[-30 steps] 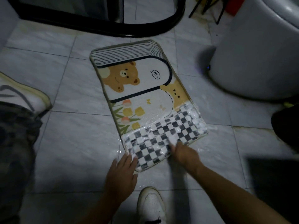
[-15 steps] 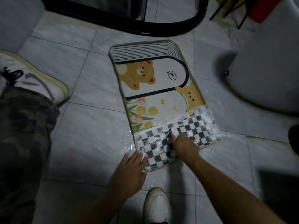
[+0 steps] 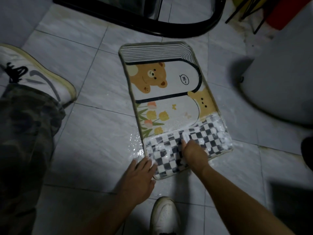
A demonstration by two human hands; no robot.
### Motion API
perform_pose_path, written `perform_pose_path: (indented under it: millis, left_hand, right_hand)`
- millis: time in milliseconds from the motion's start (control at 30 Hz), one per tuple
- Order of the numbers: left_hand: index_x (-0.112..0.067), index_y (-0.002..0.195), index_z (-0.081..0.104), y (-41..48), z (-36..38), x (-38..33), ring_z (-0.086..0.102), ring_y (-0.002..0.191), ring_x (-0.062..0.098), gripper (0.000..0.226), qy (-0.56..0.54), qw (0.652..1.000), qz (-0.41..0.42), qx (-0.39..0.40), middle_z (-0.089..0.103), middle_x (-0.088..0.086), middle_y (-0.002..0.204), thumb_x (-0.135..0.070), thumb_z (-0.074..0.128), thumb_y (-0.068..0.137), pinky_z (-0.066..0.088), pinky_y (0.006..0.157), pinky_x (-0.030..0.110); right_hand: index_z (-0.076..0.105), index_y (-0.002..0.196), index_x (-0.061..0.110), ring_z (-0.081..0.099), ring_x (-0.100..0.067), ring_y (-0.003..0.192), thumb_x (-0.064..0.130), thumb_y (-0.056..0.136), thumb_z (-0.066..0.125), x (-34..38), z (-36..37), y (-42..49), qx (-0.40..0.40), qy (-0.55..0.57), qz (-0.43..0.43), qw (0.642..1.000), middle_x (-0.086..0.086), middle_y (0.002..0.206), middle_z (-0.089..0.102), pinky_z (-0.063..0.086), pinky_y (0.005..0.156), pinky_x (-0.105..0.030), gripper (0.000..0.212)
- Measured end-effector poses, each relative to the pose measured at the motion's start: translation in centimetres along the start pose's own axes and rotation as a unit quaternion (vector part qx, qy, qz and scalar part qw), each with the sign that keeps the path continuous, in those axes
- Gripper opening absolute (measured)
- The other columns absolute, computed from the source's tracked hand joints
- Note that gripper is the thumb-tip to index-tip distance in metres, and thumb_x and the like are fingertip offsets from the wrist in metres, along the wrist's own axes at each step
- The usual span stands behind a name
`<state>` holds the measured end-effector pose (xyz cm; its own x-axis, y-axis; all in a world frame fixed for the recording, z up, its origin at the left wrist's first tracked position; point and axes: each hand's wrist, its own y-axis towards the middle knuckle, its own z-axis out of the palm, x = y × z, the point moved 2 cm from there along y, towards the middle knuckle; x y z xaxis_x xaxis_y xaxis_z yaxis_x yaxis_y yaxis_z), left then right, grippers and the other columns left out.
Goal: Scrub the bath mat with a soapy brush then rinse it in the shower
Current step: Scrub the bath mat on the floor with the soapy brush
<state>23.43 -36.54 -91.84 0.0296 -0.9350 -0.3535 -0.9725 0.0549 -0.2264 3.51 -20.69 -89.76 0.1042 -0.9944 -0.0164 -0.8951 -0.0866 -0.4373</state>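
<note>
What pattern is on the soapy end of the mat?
Black-and-white checks on the bath mat, clearest in the head view.

— What's the floor (image 3: pixel 94 129) carrying?
— Pale tiles with a bath mat (image 3: pixel 166 102) lying flat at the centre, and soapy water (image 3: pixel 135 146) pooled just beside its 8 o'clock corner.
— Any shoes?
— A white shoe (image 3: pixel 165 216) at 6 o'clock and a sneaker (image 3: pixel 39 77) at 9 o'clock.

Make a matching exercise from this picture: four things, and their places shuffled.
1 left hand
2 right hand
3 brown bear print
4 plain white shoe

A far half of the bath mat
B on the foamy checkered band
C flat at the mat's near left corner
D on the tiles, nearest the camera

Pairs: 1-C, 2-B, 3-A, 4-D.
</note>
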Motion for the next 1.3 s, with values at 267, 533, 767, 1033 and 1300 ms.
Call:
perform_pose_path:
  millis: [267, 533, 767, 1033, 1300]
  left_hand:
    - [-0.022, 0.147, 0.053, -0.7, 1.1, 0.4, 0.048, 0.141, 0.026, 0.064, -0.003, 1.0, 0.0, 0.018, 0.054, 0.006, 0.15, -0.054, 0.042, 0.093, 0.04, 0.114, 0.053]
    - [-0.016, 0.143, 0.057, -1.3, 1.2, -0.2, 0.049, 0.139, 0.028, 0.064, 0.019, 0.999, 0.026, 0.002, 0.057, 0.01, 0.146, -0.053, 0.048, 0.092, 0.034, 0.118, 0.052]
    - [-0.016, 0.137, 0.064, -3.4, 1.4, 1.1, 0.058, 0.131, 0.021, 0.069, 0.063, 0.993, 0.097, -0.028, 0.064, 0.006, 0.139, -0.056, 0.067, 0.081, 0.028, 0.111, 0.045]
    - [-0.019, 0.133, 0.064, -2.6, 0.9, 0.1, 0.055, 0.131, 0.023, 0.061, 0.037, 0.996, 0.076, 0.019, 0.063, 0.004, 0.136, -0.055, 0.054, 0.085, 0.047, 0.11, 0.044]
    - [-0.017, 0.133, 0.065, -2.3, 1.7, 0.5, 0.053, 0.135, 0.026, 0.062, 0.076, 0.993, 0.094, 0.012, 0.063, 0.007, 0.139, -0.055, 0.05, 0.088, 0.033, 0.116, 0.05]
  right_hand:
    - [0.049, 0.112, 0.019, 0.058, -0.01, 0.064, 0.057, 0.108, 0.027, 1.0, 1.1, -3.6, 0.019, -0.04, -0.132, 0.99, 0.005, 0.081, 0.057, 0.043, 0.053, -0.026, 0.045]
    - [0.048, 0.117, 0.014, 0.056, -0.026, 0.081, 0.047, 0.108, 0.023, 4.3, 2.3, -5.7, 0.037, -0.016, -0.129, 0.991, -0.005, 0.09, 0.055, 0.038, 0.069, -0.032, 0.042]
    - [0.038, 0.101, 0.02, 0.065, -0.021, 0.076, 0.05, 0.11, 0.032, 2.3, -0.1, -2.7, 0.023, -0.027, -0.093, 0.995, 0.009, 0.069, 0.044, 0.034, 0.057, -0.028, 0.032]
    - [0.048, 0.116, 0.015, 0.061, -0.023, 0.072, 0.054, 0.109, 0.028, 7.8, 3.2, -7.1, 0.055, -0.047, -0.244, 0.967, -0.005, 0.092, 0.067, 0.038, 0.061, -0.032, 0.045]
    - [0.05, 0.109, 0.015, 0.061, -0.019, 0.068, 0.055, 0.108, 0.027, 5.1, 2.8, -5.4, 0.035, -0.007, -0.148, 0.988, 0.002, 0.077, 0.057, 0.046, 0.058, -0.032, 0.046]
